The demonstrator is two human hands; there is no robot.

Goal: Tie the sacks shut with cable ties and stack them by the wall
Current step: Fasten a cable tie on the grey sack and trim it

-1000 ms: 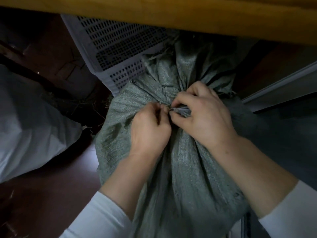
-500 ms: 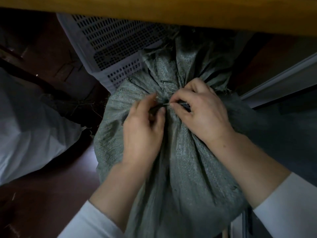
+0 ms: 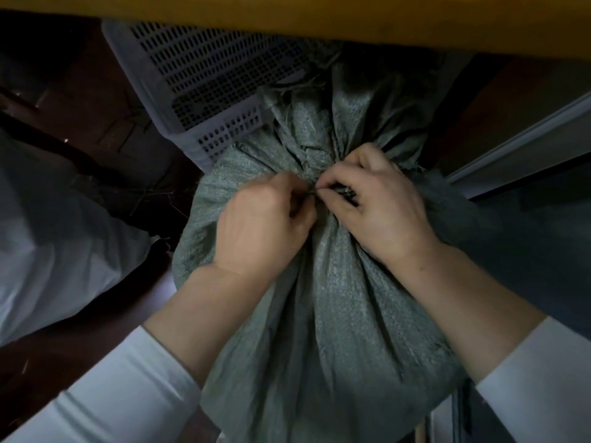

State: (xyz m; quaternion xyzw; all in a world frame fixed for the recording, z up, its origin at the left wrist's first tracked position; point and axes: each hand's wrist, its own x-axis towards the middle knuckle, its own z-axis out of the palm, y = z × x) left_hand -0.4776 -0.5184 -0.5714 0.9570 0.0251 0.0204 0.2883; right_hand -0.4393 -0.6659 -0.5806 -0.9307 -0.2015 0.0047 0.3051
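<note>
A full grey-green woven sack (image 3: 332,314) stands in front of me, its top gathered into a bunched neck (image 3: 319,135). A thin dark cable tie (image 3: 311,193) runs around that neck between my hands. My left hand (image 3: 259,225) pinches one end of the tie with fingers curled. The fingers of my right hand (image 3: 380,206) pinch the other part of the tie against the neck. Most of the tie is hidden by my fingers and the folds.
A pale perforated plastic crate (image 3: 204,87) stands behind the sack at the upper left. A light grey sack (image 3: 54,251) lies at the left on the dark red floor (image 3: 64,362). A yellow edge (image 3: 319,17) spans the top. A grey frame (image 3: 518,145) runs at the right.
My left hand had its fingers spread half a second ago and has curled back onto the tie. Both hands stay at the sack's neck.
</note>
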